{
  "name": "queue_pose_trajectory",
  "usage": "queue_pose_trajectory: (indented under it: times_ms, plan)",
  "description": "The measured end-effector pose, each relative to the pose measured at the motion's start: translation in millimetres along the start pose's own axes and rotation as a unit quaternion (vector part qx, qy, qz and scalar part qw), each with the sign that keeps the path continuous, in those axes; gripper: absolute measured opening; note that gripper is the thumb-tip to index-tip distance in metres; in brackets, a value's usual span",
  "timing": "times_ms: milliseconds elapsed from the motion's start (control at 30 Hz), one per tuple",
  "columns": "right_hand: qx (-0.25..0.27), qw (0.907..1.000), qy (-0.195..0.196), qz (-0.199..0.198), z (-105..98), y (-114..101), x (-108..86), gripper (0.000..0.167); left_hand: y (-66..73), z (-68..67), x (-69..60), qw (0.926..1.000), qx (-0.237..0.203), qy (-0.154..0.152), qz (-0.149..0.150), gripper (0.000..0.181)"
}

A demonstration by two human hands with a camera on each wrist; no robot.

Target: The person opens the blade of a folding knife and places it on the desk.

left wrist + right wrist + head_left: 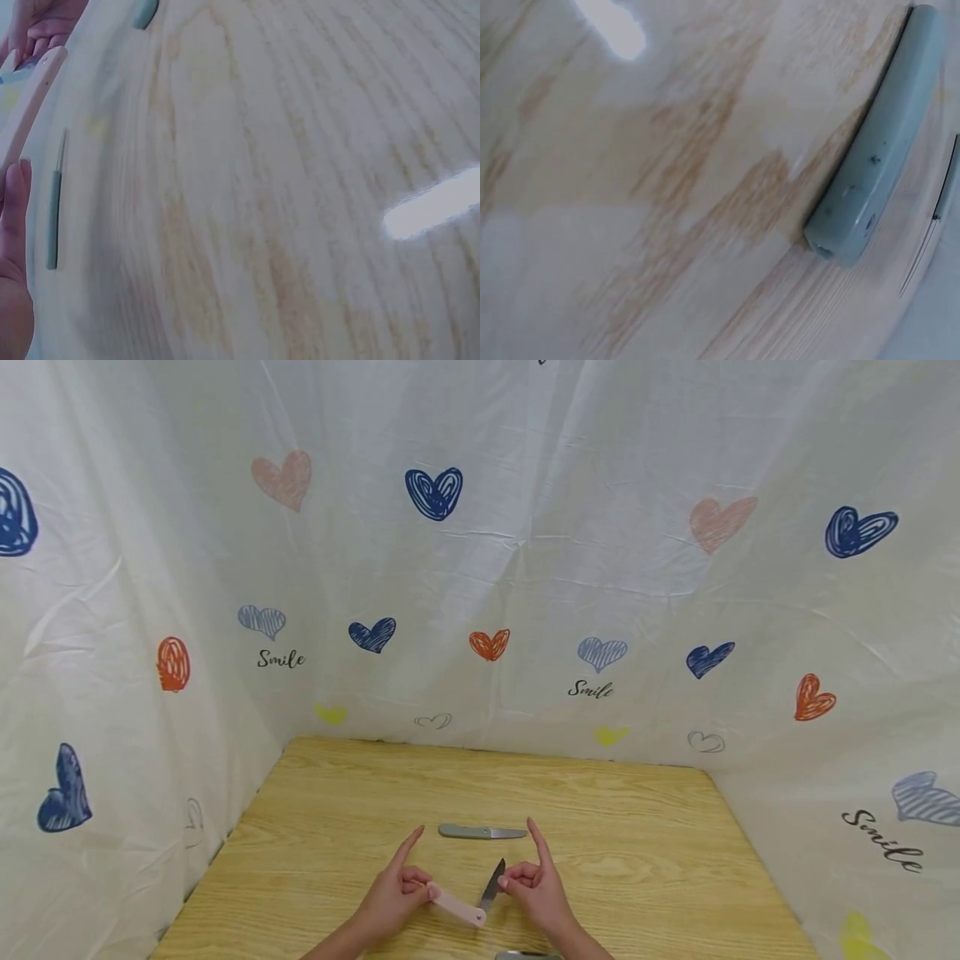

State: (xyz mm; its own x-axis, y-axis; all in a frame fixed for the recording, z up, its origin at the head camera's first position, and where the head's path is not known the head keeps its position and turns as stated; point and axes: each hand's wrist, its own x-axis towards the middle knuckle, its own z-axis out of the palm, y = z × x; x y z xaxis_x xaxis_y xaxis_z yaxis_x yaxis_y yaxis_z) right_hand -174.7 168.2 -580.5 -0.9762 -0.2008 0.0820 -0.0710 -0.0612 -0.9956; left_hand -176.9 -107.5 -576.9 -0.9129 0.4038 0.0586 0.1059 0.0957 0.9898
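A folding knife with a pink handle (456,906) and a dark blade (491,887) is partly unfolded above the table, its blade at an angle to the handle. My left hand (392,895) pinches the handle's free end, index finger pointing away from me. On the blade, thumb and fingers of my right hand (542,893) pinch near its middle, with that index finger also straight. The left wrist view shows the pink handle (31,109) between both hands at its left edge. Past the hands lies an unfolded knife with a grey-green handle (463,832).
A folded knife with a grey-green handle (877,142) lies on the near side; the head view's bottom edge cuts it off. The wooden table (637,827) is bounded behind and at the sides by a white curtain (525,577) printed with hearts.
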Motion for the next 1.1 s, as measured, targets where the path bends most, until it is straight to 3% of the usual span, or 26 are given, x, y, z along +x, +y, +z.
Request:
queue_pose_trajectory:
  times_ms: [200, 400, 667, 933, 1100]
  plan:
    - [0.041, 0.999, 0.013, -0.013, 0, -2, 0.9, 0.102, 2.9, -3.3, 2.5, 0.9987, -0.05, 0.011, 0.001, 0.096]
    - [0.082, 0.9956, 0.042, 0.017, 3, -5, -0.4, 0.101, 4.9, -3.3, 6.2, 0.9953, -0.086, 0.034, -0.029, 0.099]
    - [0.13, 0.9867, 0.089, 0.04, 8, -10, -3.4, 0.095, 13.4, 1.8, 11.3, 0.9899, -0.115, 0.073, -0.041, 0.096]
    - [0.167, 0.9703, 0.166, 0.058, 15, -14, 2.6, 0.091, 23.7, 10.6, 17.4, 0.9791, -0.129, 0.147, -0.057, 0.095]
    - [0.193, 0.9571, 0.212, 0.044, 21, -16, 4.7, 0.088, 29.5, 17.2, 22.5, 0.9711, -0.148, 0.179, -0.055, 0.097]
